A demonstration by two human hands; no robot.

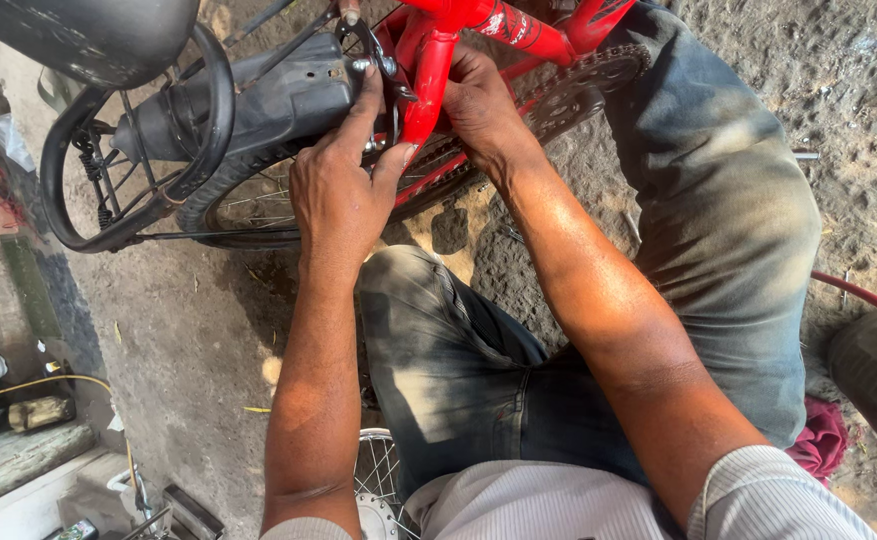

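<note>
- We see left hand (338, 190) spread open, fingers on brake (390, 75) by black mudguard (278, 95).
- Right hand (480, 105) wraps red frame (433, 65), fingers curled shut round tube.
- Rear wheel (248, 200) sits below.

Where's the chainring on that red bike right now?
In the head view the chainring sits top centre-right, just right of the right hand on the red frame, against the person's jeans-clad knee.
</note>
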